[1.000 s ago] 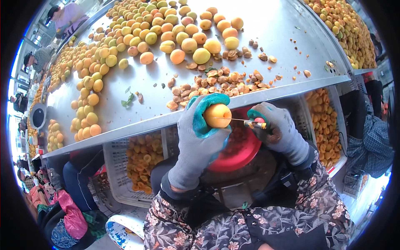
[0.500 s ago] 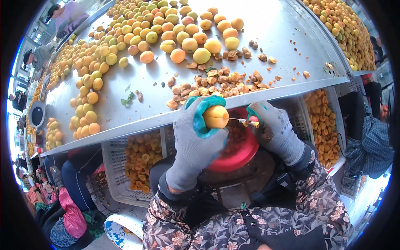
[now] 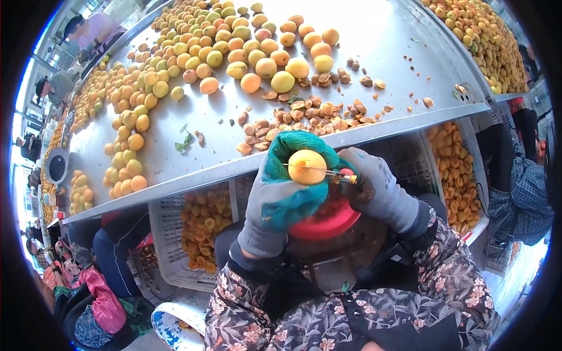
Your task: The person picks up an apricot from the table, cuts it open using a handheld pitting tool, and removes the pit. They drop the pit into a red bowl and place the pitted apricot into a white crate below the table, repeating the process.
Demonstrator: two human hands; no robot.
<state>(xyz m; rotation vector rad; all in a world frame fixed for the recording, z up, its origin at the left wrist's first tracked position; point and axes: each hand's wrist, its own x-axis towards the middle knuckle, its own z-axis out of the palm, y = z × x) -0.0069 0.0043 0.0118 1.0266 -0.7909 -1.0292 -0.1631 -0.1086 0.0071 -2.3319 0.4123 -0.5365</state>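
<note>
Fingers [image 3: 298, 141] of the left hand [image 3: 280, 202], gloved in grey and teal, curl closely round one apricot [image 3: 307, 167], keeping it in front of the counter's near edge. The right hand [image 3: 374, 182], in a stained glove, is closed on the handle of a small knife [image 3: 345, 177] and meets the left fingers or sits just beside them.

Over the last half second the left hand has rolled, showing more teal, and the right hand has come in closer. The blade now lines up across the apricot, with a thin tip showing on its left side, so the cut looks well under way; its depth cannot be told. The apricot is round, smooth and pale yellow-orange, still in one piece, with no stone showing.

Below the hands is a red tub [image 3: 328, 227]. Along the near edge of the counter [image 3: 219, 153] lies a pile of brown stones [image 3: 304, 120], with whole apricots [image 3: 252, 58] spread behind it toward the far left. A leaf [image 3: 186, 142] lies left of the stones. Under the near edge, a pale crate [image 3: 164, 237] on the left holds apricot halves [image 3: 199, 234], and more halves fill another on the right.
</note>
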